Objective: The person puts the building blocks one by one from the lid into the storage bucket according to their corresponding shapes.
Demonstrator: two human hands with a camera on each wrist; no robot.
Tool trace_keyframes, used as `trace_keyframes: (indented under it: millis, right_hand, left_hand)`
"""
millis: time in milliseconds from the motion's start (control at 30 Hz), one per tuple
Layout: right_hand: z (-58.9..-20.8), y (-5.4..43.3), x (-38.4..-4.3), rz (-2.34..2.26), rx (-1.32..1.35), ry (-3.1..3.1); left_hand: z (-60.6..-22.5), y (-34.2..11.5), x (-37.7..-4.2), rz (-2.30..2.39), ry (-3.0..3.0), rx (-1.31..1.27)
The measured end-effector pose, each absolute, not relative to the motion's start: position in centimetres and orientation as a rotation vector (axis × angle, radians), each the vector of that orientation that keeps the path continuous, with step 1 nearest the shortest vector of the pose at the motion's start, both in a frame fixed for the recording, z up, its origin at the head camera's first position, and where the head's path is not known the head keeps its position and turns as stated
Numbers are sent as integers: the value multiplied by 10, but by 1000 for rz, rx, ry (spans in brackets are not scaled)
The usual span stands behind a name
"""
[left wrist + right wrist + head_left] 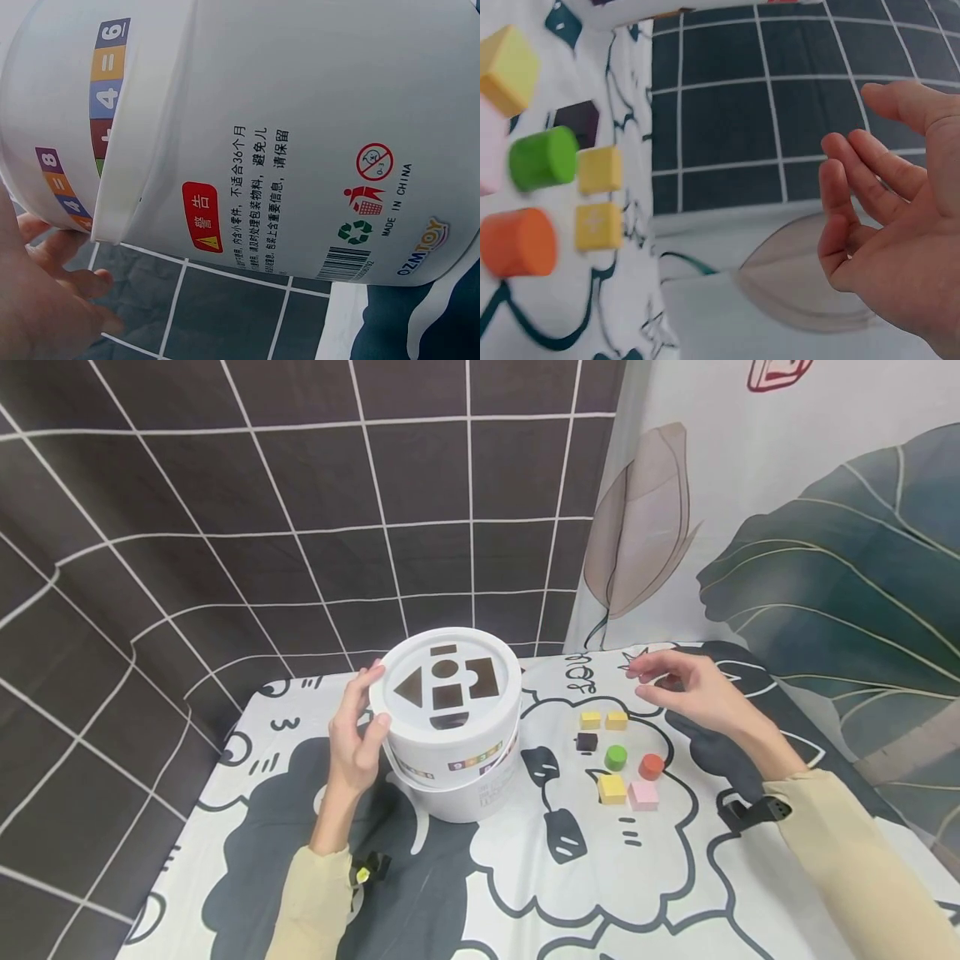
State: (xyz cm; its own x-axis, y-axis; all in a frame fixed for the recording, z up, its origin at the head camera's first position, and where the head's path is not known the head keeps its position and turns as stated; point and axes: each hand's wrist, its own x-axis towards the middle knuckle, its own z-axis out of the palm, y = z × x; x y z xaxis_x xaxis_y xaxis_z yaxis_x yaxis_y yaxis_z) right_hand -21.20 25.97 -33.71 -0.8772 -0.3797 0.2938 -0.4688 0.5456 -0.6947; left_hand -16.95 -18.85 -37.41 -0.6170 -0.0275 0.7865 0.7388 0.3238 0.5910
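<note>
A white bucket [457, 785] stands upright with its white lid [390, 714] on top, cut with dark openings of several shapes, among them a triangle and a circle. My left hand [356, 739] rests against the lid's left side, fingertips and thumb at the rim. In the left wrist view some of its fingers [82, 283] hang free beside the bucket. My right hand [693, 689] is raised to the right, fingers relaxed with nothing between them. Nearest it lie a green cylinder [616, 757], a red-orange cylinder [651, 767] and a small yellow block [617, 720].
Also on the patterned cloth [570, 893] are another small yellow block [590, 720], a black block [587, 742], a larger yellow block [611, 789] and a pink block [642, 795]. Behind the table hangs a dark gridded curtain [420, 560], with a leaf-patterned one at right.
</note>
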Motion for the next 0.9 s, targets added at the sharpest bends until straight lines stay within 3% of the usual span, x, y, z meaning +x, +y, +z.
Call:
trace_keyframes:
  millis: [900]
  right_hand:
    - [-402, 299, -176, 1311, 437, -2668]
  left_hand:
    - [-376, -189, -170, -1341, -1879, -630]
